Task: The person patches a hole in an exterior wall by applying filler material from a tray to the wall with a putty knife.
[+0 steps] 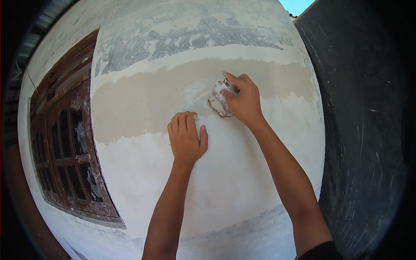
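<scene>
Rightward of the wooden window, a pale wall carries a broad beige band that starts just beside the frame and runs well away from it. Judging by what shows, I'd call the work only part done: one chalky, scuffed patch marks the band about midway along, well apart from the window, while the stretch nearest the window and the one farthest from it look even and unrubbed. Above the band, up and right of the window, lies a blotchy grey area with no such scuffing.

Both hands are raised to the right of the window. The right hand, farther from it, grips a crumpled red-brown and white sheet between thumb and fingers, over the band just beyond the scuffed patch; one finger reaches above the sheet, and the forearm leans toward the window side. The left hand, nearer the window and lower, sits at the band's bottom edge, fingers pointing up, thumb spread away from the window. Its palm is hidden and something whitish shows by the fingertips, so I can't tell whether it holds anything.
</scene>
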Available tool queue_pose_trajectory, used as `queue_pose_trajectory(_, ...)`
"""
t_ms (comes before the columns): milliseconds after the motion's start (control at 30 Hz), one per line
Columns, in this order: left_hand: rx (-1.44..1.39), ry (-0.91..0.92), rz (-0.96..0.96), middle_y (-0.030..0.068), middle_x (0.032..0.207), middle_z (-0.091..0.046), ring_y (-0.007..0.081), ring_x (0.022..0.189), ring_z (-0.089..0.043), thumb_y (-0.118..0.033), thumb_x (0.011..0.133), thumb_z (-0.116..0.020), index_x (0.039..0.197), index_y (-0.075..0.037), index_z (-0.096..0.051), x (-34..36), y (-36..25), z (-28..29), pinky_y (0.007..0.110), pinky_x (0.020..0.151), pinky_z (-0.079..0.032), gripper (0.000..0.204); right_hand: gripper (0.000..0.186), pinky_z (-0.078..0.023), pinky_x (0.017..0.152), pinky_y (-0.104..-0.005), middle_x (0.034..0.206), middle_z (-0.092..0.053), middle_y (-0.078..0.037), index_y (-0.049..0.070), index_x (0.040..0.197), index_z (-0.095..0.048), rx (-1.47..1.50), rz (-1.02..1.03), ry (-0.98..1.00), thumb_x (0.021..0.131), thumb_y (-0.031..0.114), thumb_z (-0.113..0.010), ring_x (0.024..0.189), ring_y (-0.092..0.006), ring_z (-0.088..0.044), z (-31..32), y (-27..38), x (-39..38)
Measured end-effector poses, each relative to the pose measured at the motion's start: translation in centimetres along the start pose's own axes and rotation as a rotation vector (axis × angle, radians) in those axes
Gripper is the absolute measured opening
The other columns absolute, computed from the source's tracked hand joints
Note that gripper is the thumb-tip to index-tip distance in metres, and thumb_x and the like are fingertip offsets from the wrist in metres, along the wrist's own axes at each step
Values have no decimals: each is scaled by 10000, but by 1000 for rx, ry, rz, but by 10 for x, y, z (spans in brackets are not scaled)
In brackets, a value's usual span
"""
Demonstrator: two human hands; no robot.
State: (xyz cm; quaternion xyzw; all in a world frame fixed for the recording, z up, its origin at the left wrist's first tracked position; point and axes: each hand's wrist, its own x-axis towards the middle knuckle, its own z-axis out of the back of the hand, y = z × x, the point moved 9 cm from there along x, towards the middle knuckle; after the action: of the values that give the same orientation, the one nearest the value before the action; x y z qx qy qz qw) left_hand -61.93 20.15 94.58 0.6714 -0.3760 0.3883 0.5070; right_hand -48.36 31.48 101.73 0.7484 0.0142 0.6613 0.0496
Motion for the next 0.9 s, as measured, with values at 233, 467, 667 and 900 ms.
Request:
queue_pose_trajectory(233, -5, -4, 1, 133, 1115, -558, 324, 1071, -489, -161, 817, -574, 1123, -8, -521, 0, 0, 0, 435, 893, -357, 347, 440, -514, 813, -398, 1021, -591, -116, 106, 1215, -668, -59, -98, -291, 778, 76, -697, 933, -293, -638, 42, -20, 5)
queue_pose_trajectory(467, 9, -5, -3, 136, 1116, -556, 324, 1077, -490, -169, 818, -570, 1119, -6, -521, 0, 0, 0, 433, 896, -359, 346, 418, -523, 766, -387, 1013, -588, -106, 104, 1201, -670, -147, -139, -312, 786, 55, -684, 893, -294, -646, 45, -28, 3)
queue_pose_trajectory(667, -10, 7, 22, 144, 1110, -566, 324, 1094, -499, -192, 814, -582, 1110, 11, -563, 1, -1, -3, 438, 914, -368, 360, 414, -519, 764, -389, 1018, -580, -109, 105, 1186, -664, -72, -39, -67, 776, 56, -690, 902, -298, -640, 7, -9, -9)
queue_pose_trajectory(900, 10, 0, -6, 135, 1104, -554, 325, 1078, -490, -169, 814, -573, 1115, -2, -523, 0, 0, 0, 435, 897, -360, 348, 376, -507, 796, -386, 962, -605, -99, 129, 1138, -697, 52, -50, -27, 765, 84, -693, 909, -291, -637, 2, -1, -8)
